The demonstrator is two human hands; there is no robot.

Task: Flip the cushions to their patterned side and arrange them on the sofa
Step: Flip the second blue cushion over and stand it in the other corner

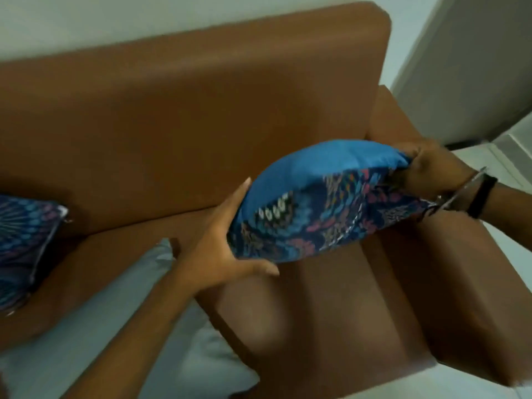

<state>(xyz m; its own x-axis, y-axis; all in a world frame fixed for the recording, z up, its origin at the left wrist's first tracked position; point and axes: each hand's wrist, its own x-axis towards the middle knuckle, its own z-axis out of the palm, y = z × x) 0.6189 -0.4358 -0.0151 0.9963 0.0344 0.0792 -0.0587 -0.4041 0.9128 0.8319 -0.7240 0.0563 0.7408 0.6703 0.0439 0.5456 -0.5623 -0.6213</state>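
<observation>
I hold a cushion (pixel 322 203) in the air above the right end of the brown sofa (pixel 178 116). Its plain blue side faces up and away, its patterned blue-and-pink side faces down toward me. My left hand (pixel 224 249) cups its left edge with the fingers spread. My right hand (pixel 431 171) pinches its right corner, a black band and a bangle on that wrist. A second cushion (pixel 26 249), patterned side showing, leans at the sofa's left edge. A pale grey cushion (pixel 121 326) lies on the seat under my left forearm.
The sofa's right armrest (pixel 472 289) sits just below the held cushion. White walls (pixel 472 67) rise behind and to the right, with pale floor (pixel 512 254) beyond the armrest.
</observation>
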